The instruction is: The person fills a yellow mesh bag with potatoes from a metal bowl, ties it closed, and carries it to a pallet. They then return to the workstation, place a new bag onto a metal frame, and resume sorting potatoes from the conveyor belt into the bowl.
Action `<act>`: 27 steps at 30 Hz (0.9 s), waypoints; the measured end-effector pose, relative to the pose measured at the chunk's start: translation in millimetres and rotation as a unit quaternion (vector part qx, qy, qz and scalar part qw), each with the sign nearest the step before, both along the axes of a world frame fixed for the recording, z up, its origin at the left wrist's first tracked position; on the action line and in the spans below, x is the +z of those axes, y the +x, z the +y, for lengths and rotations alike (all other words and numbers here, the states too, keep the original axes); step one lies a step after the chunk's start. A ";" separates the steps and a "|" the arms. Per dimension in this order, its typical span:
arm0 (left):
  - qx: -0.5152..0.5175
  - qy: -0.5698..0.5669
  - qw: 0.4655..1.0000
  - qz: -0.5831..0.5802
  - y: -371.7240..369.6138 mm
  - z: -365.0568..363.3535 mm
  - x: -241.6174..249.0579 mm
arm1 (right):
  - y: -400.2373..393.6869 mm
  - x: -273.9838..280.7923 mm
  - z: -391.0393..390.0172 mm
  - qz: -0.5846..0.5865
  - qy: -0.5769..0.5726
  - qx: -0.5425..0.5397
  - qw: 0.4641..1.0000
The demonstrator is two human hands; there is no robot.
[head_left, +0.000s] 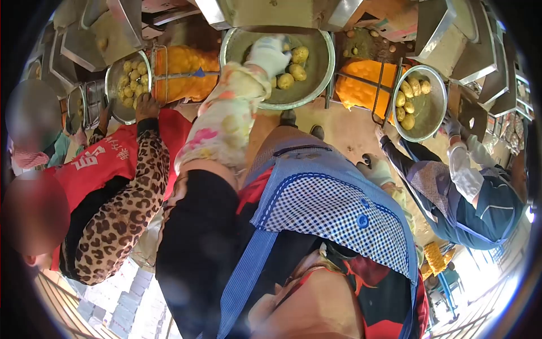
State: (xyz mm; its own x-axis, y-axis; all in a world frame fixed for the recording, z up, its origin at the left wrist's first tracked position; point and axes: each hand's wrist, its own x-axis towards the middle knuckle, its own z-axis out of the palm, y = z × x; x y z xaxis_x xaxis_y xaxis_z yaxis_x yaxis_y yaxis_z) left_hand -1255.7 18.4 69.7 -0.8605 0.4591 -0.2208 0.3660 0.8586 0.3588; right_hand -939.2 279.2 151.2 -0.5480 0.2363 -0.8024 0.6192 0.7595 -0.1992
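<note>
My left hand (pixel 270 55), in a whitish glove under a floral sleeve cover, reaches into a large metal basin (pixel 326 79). Its bent fingers close over a potato at the edge of a small group. Beside the fingertips lie a yellow potato (pixel 300 55) and another potato (pixel 285 81). The glove hides part of the pile. My right hand (pixel 377 169), also gloved, hangs low by the right side of my checked apron (pixel 339 198), away from the basin. Dark patches cover its fingers, and their grip is not clear.
Orange mesh sacks (pixel 189 73) flank the basin behind metal bars. To the left, a co-worker in red (pixel 124 152) has a hand by a basin of potatoes (pixel 107 85). On the right, another person (pixel 480 192) stands near a potato basin (pixel 443 107). Metal chutes (pixel 435 34) line the back.
</note>
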 end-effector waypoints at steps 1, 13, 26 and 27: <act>0.098 0.118 0.987 0.052 1.2 -15.6 8.0 | 0.7 2.2 0.1 -0.002 0.001 -0.028 1.000; -0.142 -0.228 0.962 0.047 20.2 -72.5 8.2 | 1.3 -33.2 -0.8 0.006 -0.035 0.046 0.998; 0.015 0.009 0.985 -0.173 14.5 -63.9 49.1 | -16.4 -20.1 0.9 0.021 -0.017 0.042 0.999; 0.028 0.068 0.961 -0.266 24.0 -56.9 59.7 | -15.4 -22.1 -0.2 0.009 -0.023 0.050 0.998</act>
